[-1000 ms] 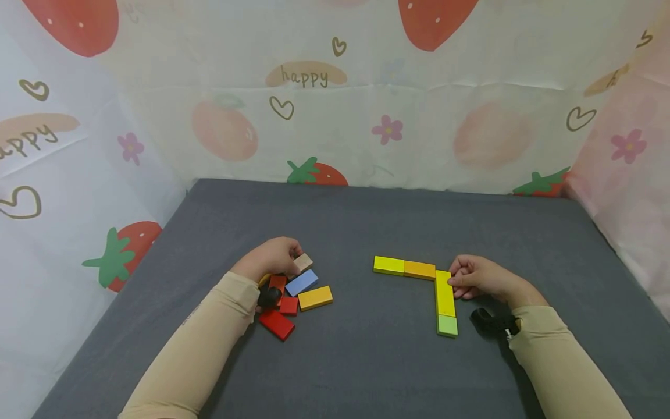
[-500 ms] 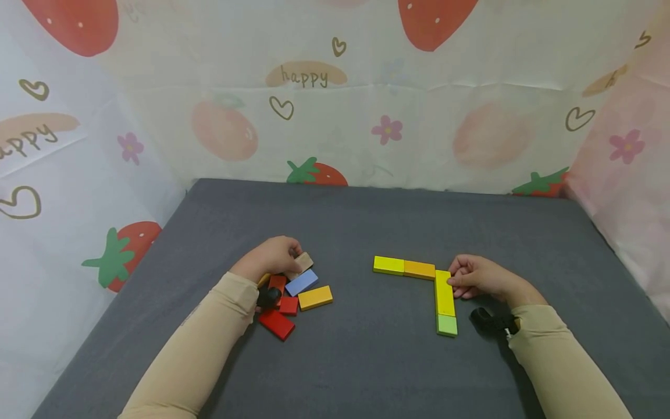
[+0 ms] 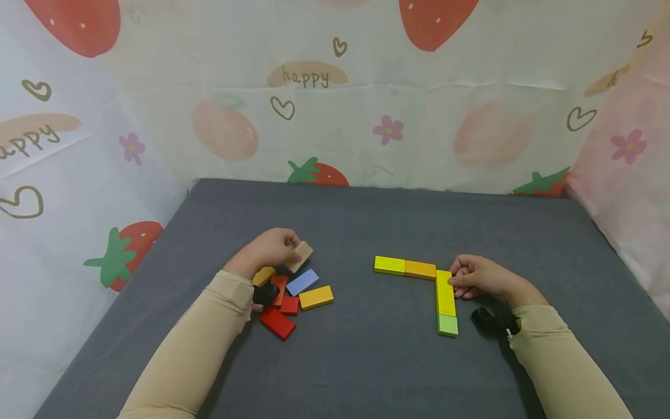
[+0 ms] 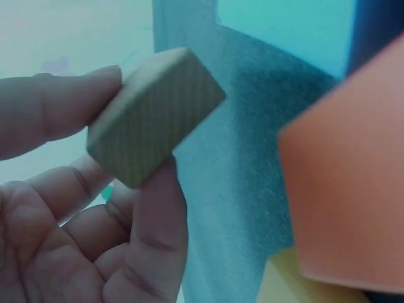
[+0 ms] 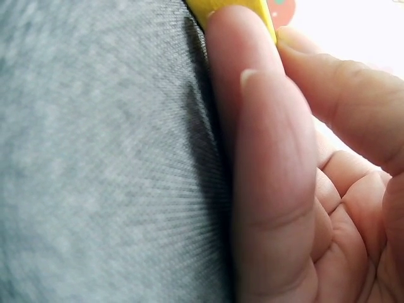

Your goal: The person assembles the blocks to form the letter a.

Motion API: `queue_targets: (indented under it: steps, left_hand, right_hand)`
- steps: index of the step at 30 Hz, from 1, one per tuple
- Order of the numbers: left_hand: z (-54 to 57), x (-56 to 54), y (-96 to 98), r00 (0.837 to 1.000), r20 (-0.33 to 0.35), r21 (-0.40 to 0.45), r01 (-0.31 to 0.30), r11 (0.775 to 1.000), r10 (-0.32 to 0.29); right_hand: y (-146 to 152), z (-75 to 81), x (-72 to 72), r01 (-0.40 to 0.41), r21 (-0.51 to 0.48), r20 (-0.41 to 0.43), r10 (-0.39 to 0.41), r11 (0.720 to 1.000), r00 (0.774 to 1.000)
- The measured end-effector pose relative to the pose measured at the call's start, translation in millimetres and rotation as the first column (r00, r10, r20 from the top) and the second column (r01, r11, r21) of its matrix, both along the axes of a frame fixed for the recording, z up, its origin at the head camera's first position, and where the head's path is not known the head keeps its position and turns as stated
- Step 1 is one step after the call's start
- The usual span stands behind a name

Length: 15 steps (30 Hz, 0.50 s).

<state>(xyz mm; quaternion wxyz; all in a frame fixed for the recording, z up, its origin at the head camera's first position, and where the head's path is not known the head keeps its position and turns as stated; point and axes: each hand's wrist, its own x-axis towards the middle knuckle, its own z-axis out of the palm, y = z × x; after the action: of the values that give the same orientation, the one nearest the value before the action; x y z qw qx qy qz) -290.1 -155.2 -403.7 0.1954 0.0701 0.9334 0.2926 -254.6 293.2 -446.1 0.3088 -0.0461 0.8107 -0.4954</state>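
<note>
My left hand (image 3: 269, 249) pinches a plain wooden block (image 3: 302, 256) between thumb and fingers. In the left wrist view the wooden block (image 4: 158, 117) is tilted, with its grained end showing. Below that hand lie a blue block (image 3: 302, 282), an orange-red block (image 3: 278, 288), red blocks (image 3: 278, 324) and yellow blocks (image 3: 316, 297). My right hand (image 3: 484, 279) grips the right edge of a long yellow block (image 3: 445, 294) with curled fingers. In the right wrist view its fingers (image 5: 274, 151) meet the yellow block (image 5: 233, 7) at the top; most of that block is out of frame.
A yellow block (image 3: 389, 265) and an orange block (image 3: 420, 270) form a row leading left from the long yellow block's far end. A green block (image 3: 447, 325) adjoins its near end. Printed curtains (image 3: 335, 134) stand behind the dark grey table (image 3: 366, 372).
The left hand has lifted the wooden block a little up and away from the loose blocks, uncovering more of them. My right hand stays in place at the yellow block.
</note>
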Motion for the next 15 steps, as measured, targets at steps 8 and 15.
queue_targets:
  steps: [8,15]
  left_hand:
    - [5.4,4.8,10.8,1.0,0.017,0.094,0.01,0.996,-0.012]
    - [4.0,11.3,31.2,0.997,0.061,0.241,0.035,0.97,-0.051]
  right_hand:
    - [0.8,-0.3,-0.4,-0.004,-0.003,0.001,0.004,1.0,1.0]
    - [0.2,-0.1,-0.6,-0.002,-0.002,0.004,0.002,1.0,1.0]
